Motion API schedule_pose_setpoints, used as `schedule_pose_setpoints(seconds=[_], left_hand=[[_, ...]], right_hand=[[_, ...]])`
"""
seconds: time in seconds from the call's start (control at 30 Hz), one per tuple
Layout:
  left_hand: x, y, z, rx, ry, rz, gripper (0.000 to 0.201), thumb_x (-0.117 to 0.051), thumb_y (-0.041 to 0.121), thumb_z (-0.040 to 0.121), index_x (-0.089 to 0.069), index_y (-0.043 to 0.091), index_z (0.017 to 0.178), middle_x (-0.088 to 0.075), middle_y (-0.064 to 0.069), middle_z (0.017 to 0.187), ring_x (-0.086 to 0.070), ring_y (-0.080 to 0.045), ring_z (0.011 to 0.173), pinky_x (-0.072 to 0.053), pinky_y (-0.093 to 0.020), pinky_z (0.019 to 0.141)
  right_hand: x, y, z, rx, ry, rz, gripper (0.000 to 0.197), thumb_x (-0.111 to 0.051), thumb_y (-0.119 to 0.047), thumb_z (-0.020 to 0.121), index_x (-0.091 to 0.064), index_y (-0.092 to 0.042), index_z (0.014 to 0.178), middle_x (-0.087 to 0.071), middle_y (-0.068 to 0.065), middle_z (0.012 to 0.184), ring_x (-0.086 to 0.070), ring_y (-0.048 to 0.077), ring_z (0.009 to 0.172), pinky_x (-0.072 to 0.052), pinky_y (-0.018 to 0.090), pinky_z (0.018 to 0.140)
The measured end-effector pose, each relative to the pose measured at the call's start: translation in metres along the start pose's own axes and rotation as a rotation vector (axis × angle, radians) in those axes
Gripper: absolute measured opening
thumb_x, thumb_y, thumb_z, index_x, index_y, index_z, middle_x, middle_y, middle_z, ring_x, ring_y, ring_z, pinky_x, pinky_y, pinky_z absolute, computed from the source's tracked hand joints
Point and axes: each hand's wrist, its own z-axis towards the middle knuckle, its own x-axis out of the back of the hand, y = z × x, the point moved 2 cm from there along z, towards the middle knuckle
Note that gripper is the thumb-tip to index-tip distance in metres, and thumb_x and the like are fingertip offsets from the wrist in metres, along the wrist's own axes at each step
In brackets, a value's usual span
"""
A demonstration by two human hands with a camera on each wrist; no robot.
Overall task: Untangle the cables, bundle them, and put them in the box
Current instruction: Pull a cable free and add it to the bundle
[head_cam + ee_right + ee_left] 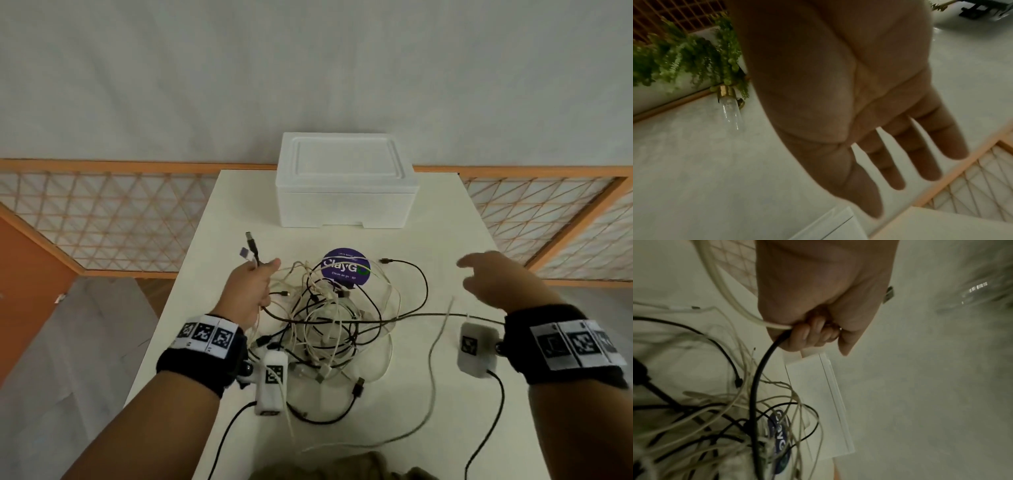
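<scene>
A tangle of black and white cables lies in the middle of the table. My left hand grips a black cable and a white cable near their plugs, which stick up past the fist at the heap's left edge. My right hand hovers open above the table to the right of the tangle, fingers straight and spread, holding nothing. The white foam box stands closed with its lid on at the table's far edge.
A round purple sticker lies under the far side of the tangle. One white cable trails toward the near edge. A wooden lattice rail runs behind the table, and floor drops away on the left.
</scene>
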Motion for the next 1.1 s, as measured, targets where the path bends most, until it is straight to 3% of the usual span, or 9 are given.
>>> schedule_pose_setpoints(seconds=[0.13,0.23,0.3,0.4,0.47,0.63,0.83,0.93,1.1], left_hand=[[-0.003,0.000,-0.015,0.120,-0.115,-0.264,0.027,-0.047,0.014,0.096,-0.041,0.018,0.069,-0.034,0.005,0.052,-0.026,-0.008,0.041,-0.024,-0.023,0.048],[-0.022,0.004,-0.031,0.083,-0.135,-0.349,0.033,-0.041,0.024,0.101,-0.045,0.015,0.070,-0.034,0.004,0.053,-0.029,-0.009,0.043,-0.028,-0.023,0.047],[-0.037,0.008,-0.041,0.029,-0.152,-0.385,0.035,-0.041,0.027,0.102,-0.048,0.014,0.071,-0.037,0.003,0.053,-0.035,-0.009,0.045,-0.034,-0.023,0.047],[-0.041,0.012,-0.053,-0.055,-0.156,-0.323,0.030,-0.047,0.026,0.100,-0.057,0.010,0.076,-0.057,0.001,0.055,-0.055,-0.010,0.051,-0.048,-0.023,0.054],[-0.027,0.011,-0.053,-0.065,-0.137,-0.358,0.026,-0.049,0.024,0.098,-0.062,0.008,0.083,-0.068,-0.002,0.064,-0.066,-0.013,0.061,-0.056,-0.025,0.063],[0.014,-0.006,-0.048,-0.059,-0.007,-0.526,0.026,-0.049,0.027,0.098,-0.062,0.009,0.086,-0.069,0.000,0.066,-0.070,-0.012,0.065,-0.059,-0.024,0.065],[0.078,-0.004,-0.030,-0.075,0.214,-0.684,0.027,-0.046,0.033,0.100,-0.061,0.013,0.088,-0.071,0.005,0.070,-0.070,-0.007,0.068,-0.056,-0.023,0.067],[0.092,-0.006,-0.027,-0.070,0.246,-0.612,0.027,-0.045,0.033,0.100,-0.061,0.015,0.089,-0.073,0.008,0.069,-0.066,-0.010,0.081,-0.051,-0.025,0.079],[0.076,-0.022,-0.024,-0.052,0.207,-0.598,0.025,-0.047,0.029,0.100,-0.060,0.012,0.088,-0.070,0.004,0.066,-0.068,-0.011,0.068,-0.056,-0.025,0.066]], right_hand=[[0.002,-0.065,-0.033,0.260,0.056,0.334,0.038,-0.062,-0.034,0.090,-0.060,-0.019,0.125,-0.054,-0.002,0.129,-0.054,0.015,0.112,-0.036,0.021,0.092],[-0.018,-0.138,-0.068,0.489,-0.103,0.489,0.066,-0.065,-0.052,0.082,-0.047,-0.020,0.136,-0.052,-0.008,0.129,-0.051,0.007,0.112,-0.037,0.010,0.091],[-0.052,-0.174,-0.078,0.584,-0.230,0.493,0.080,-0.069,-0.055,0.077,-0.036,-0.021,0.142,-0.052,-0.007,0.133,-0.051,0.009,0.118,-0.041,0.022,0.098],[-0.087,-0.197,-0.072,0.624,-0.313,0.627,0.044,-0.073,-0.033,0.080,-0.053,-0.015,0.116,-0.067,-0.003,0.102,-0.063,0.010,0.091,-0.050,0.026,0.083],[-0.089,-0.197,-0.063,0.639,-0.331,0.616,0.011,-0.065,-0.014,0.082,-0.062,-0.014,0.093,-0.071,-0.001,0.083,-0.067,0.013,0.076,-0.054,0.029,0.079],[-0.088,-0.170,-0.051,0.714,-0.313,0.269,0.017,-0.051,-0.013,0.087,-0.064,-0.021,0.093,-0.069,-0.004,0.087,-0.064,0.014,0.075,-0.053,0.028,0.070],[-0.092,-0.098,-0.022,0.493,-0.262,0.189,0.013,-0.050,-0.018,0.091,-0.062,-0.022,0.087,-0.066,-0.002,0.084,-0.064,0.020,0.067,-0.055,0.028,0.052],[-0.087,-0.072,-0.014,0.416,-0.232,0.263,0.016,-0.050,-0.011,0.091,-0.064,-0.020,0.088,-0.064,-0.004,0.080,-0.057,0.004,0.051,-0.043,0.016,0.040],[-0.091,-0.062,0.000,0.380,-0.120,0.191,0.016,-0.049,-0.022,0.096,-0.061,-0.027,0.086,-0.063,-0.011,0.081,-0.061,0.018,0.073,-0.049,0.026,0.059]])
